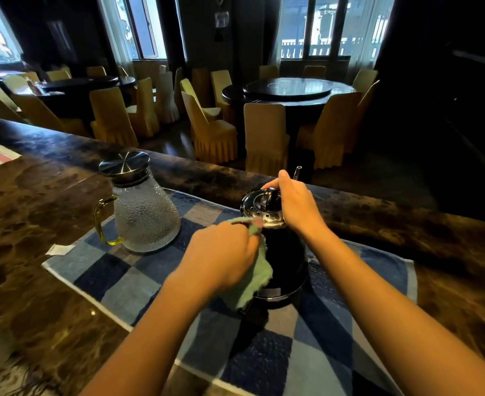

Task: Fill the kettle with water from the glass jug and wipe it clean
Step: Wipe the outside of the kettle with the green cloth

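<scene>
The black kettle (pixel 288 252), round under a shiny holed steel lid (pixel 259 210), stood on the blue checked towel (pixel 138 278), my right hand (pixel 295 205) curled over its top, my left hand (pixel 224 252) clutching a fuzzy green cloth (pixel 261 277) that hid its near side, the dimpled glass jug (pixel 145 215) further left.

The left grip (pixel 224 252) holds a green cloth (pixel 259 277) against the black kettle (pixel 287 261) on the checked mat (pixel 138 270). The right grip (pixel 295 204) clasps the lid (pixel 259 208); the glass jug (pixel 145 215) stands left.

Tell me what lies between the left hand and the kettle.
A light green cloth, held by the left hand against the kettle side, seen in the head view.
</scene>
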`<state>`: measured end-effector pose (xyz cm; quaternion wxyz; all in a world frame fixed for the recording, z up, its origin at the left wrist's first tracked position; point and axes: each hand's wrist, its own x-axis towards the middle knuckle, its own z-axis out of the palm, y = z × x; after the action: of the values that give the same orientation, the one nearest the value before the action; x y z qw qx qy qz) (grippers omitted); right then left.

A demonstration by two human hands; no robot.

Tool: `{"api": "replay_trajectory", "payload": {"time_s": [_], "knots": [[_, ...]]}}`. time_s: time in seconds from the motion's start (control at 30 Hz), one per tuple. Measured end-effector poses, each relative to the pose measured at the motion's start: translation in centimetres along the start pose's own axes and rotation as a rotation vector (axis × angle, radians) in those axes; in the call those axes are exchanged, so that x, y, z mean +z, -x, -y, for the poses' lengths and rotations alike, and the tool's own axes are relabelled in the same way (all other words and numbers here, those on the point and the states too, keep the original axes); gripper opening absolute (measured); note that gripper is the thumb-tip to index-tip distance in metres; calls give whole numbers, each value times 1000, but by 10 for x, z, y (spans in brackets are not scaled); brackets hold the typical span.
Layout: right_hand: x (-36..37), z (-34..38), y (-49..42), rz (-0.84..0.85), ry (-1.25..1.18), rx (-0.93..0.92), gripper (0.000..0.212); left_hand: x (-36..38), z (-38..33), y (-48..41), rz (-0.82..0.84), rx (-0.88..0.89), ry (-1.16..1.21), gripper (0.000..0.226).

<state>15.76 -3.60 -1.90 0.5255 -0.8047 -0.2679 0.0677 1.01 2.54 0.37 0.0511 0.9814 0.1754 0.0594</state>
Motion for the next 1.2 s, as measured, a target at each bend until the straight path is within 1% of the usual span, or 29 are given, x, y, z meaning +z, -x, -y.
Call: {"api": "replay_trajectory", "payload": {"time_s": [0.03,0.07,0.1,0.13,0.17,0.2,0.23,0.27,0.33,0.37,0.4,0.47,0.53,0.57,0.6,0.63,0.7,0.8,0.87,0.9,0.97,1.07,1.13,1.17,1.2], "knots": [[0,0,1,-1,-3,3,55,4,8,-6,61,-8,152,35],[0,0,1,-4,-10,4,55,9,17,-8,142,2,377,37],[-1,1,1,-5,-18,6,55,14,25,-9,223,4,647,34],[-1,1,1,-4,-23,10,56,18,28,-6,295,-33,923,32],[-1,1,2,-1,-26,18,56,23,28,-2,329,-103,1180,32],[-1,2,2,1,-30,26,56,30,24,4,302,-186,1390,30],[-1,1,3,1,-35,35,56,40,19,9,217,-248,1521,27],[-1,1,3,0,-42,41,56,49,12,14,80,-281,1535,29],[-1,1,3,3,-49,45,56,70,-1,31,-238,-305,1307,44],[-1,1,3,9,-48,40,56,83,-3,40,-365,-289,1175,47],[-1,1,2,18,-45,33,56,90,-6,50,-426,-252,1064,40],[0,1,2,29,-34,24,55,96,-5,60,-431,-189,836,36],[0,1,2,29,-21,19,55,83,-4,55,-509,-116,678,26],[0,1,2,28,-16,18,55,72,-2,48,-533,-99,616,33],[0,2,2,27,-16,19,55,58,-1,39,-504,-91,555,45],[0,2,2,23,-16,20,56,42,-1,30,-448,-84,499,50],[1,2,3,16,-16,21,56,24,-1,16,-376,-88,367,49],[1,1,2,9,-24,24,57,31,0,14,-363,-60,378,48],[2,0,2,10,-27,28,58,57,3,27,-426,-74,580,40],[2,0,2,13,-22,32,58,73,5,37,-447,-112,697,36],[2,1,2,28,1,37,56,101,7,54,-463,-202,847,42],[1,1,2,27,51,16,53,112,9,60,-441,-225,884,43],[0,1,2,31,72,7,52,91,6,50,-466,-187,850,32],[0,1,2,32,73,7,52,79,3,44,-484,-147,810,30],[0,1,1,33,78,5,52,71,1,36,-519,-125,762,38]]}}
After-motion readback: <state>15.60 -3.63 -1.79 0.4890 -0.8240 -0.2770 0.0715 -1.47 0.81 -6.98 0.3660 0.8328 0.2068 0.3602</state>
